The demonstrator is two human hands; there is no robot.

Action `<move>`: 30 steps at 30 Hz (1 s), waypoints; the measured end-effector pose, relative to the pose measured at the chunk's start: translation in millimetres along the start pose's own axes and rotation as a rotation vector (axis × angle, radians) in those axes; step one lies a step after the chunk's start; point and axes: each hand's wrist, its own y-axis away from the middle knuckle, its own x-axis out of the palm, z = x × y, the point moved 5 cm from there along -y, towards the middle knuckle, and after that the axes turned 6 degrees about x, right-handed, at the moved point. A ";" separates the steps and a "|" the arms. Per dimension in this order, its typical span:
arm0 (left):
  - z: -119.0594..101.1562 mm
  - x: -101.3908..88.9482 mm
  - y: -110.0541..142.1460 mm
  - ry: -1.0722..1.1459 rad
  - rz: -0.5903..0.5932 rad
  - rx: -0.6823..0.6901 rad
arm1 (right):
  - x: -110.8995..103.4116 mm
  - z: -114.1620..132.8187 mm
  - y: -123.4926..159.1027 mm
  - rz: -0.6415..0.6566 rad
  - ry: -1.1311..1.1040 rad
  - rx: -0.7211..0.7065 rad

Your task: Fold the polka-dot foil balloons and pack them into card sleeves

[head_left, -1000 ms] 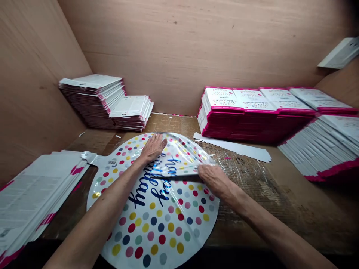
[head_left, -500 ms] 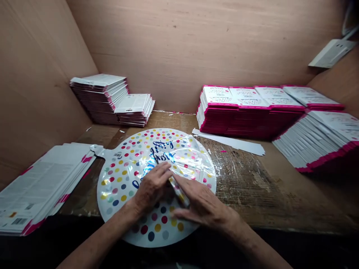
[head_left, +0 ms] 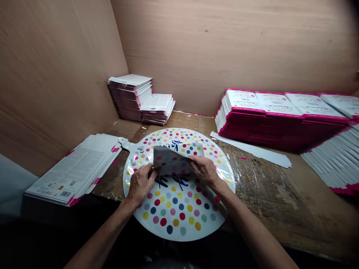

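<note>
Two bare hands, the left hand (head_left: 139,185) and the right hand (head_left: 206,170), have drawn apart, and a thin, angular, grey flap (head_left: 168,160) now stands raised, so folding seems under way; right fingers pinch its edge, left grip uncertain; beneath, a glossy, round, dotted sheet (head_left: 179,215) overlies the worktop (head_left: 263,198)

R stack (head_left: 333,157) cut @ edge | balloon txt (head_left: 179,182) part hid

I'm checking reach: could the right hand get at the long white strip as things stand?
Probably yes: nothing tall stands between the right hand and the white strip, though that hand holds a dotted sheet.
</note>
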 end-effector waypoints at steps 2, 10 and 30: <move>3.7 -0.8 -7.7 0.034 -0.015 -0.187 | 4.4 4.0 -19.9 0.007 0.085 0.139; 23.7 1.6 -39.8 0.050 0.065 -0.464 | 12.6 70.6 -9.3 -0.191 0.242 -0.084; -14.8 23.0 -34.7 0.102 0.350 0.229 | 6.1 -9.2 16.4 0.075 -0.189 0.103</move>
